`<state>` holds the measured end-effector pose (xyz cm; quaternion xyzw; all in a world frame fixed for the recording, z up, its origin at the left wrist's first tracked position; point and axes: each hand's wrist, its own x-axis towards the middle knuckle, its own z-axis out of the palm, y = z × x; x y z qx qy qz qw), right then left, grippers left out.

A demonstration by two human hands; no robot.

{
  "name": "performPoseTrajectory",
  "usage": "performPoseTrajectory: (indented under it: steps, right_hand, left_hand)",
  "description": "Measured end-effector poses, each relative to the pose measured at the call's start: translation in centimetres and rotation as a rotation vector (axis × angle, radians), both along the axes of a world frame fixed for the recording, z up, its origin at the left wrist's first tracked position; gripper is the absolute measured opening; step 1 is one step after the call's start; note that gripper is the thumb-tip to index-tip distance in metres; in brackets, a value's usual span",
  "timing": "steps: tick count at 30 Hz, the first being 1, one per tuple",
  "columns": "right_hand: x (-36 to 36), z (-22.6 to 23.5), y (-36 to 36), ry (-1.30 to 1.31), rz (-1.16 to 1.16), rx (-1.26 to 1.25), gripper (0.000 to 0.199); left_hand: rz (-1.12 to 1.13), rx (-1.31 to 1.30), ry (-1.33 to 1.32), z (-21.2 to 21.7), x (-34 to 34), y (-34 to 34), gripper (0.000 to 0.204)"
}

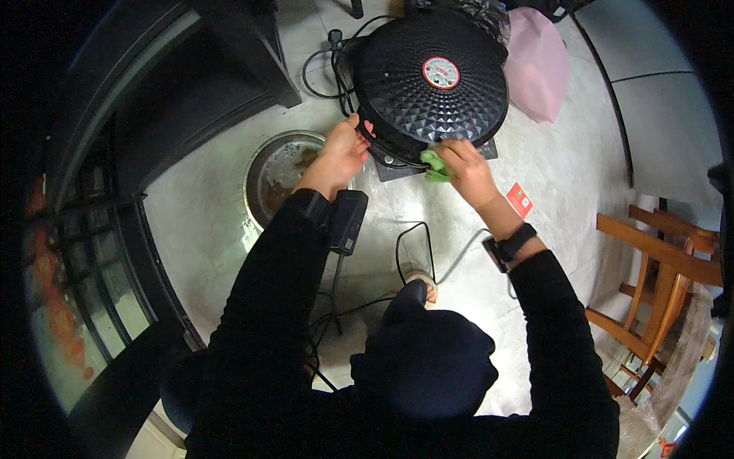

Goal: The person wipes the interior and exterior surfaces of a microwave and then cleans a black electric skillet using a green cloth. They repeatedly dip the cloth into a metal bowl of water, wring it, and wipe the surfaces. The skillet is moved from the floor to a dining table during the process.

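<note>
A round black electric griddle with a diamond-patterned lid stands in front of me, its near side over a dark flat base. My left hand grips the griddle's near-left rim, fingers curled at the edge and partly hidden. My right hand pinches a crumpled green cloth against the near rim. The cloth is slightly blurred. Beside my left wrist sits a metal basin with murky water in it, partly covered by my forearm.
A black cable with a plug loops left of the griddle. A pink bag stands at its right. A red card lies on the floor. Wooden chairs are at right, a black cabinet at left. A black box hangs by my left forearm.
</note>
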<state>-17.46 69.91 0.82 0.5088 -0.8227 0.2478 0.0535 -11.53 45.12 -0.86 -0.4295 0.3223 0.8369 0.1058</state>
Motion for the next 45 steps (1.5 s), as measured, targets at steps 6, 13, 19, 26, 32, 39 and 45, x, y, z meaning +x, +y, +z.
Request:
performPoseTrajectory:
  steps: [6, 13, 19, 26, 32, 39, 45]
  right_hand:
    - [-2.1, 3.4, 5.2, -0.326, -0.468, -0.041, 0.028]
    - [-2.1, 4.9, -3.9, -0.077, 0.100, 0.072, 0.043]
    - [-3.7, 1.9, -13.0, 0.117, 0.116, 0.093, 0.033]
    - [-2.6, 2.0, -11.2, 0.189, 0.232, 0.201, 0.036]
    - [-5.7, 4.7, -2.4, 0.090, 0.353, 0.294, 0.039]
    - [-4.6, 0.9, -13.8, 0.067, 0.023, -0.057, 0.034]
    - [-5.4, 2.5, -7.8, -0.053, 0.472, 0.165, 0.044]
  left_hand:
    - [0.090, 0.032, 0.025, -0.9, -0.1, 0.6, 0.026]
    - [0.036, -0.016, -0.023, -1.1, 0.0, 0.4, 0.024]
    - [0.043, -0.132, -0.050, 0.4, -0.4, 1.6, 0.032]
    - [0.102, -0.144, -0.063, 1.8, -0.5, 1.8, 0.044]
    - [0.086, -0.164, -0.070, 0.9, -0.6, 1.9, 0.039]
    - [0.152, -0.153, -0.092, 2.0, -0.5, 2.1, 0.037]
    - [0.164, -0.125, -0.089, 1.7, -0.5, 2.1, 0.039]
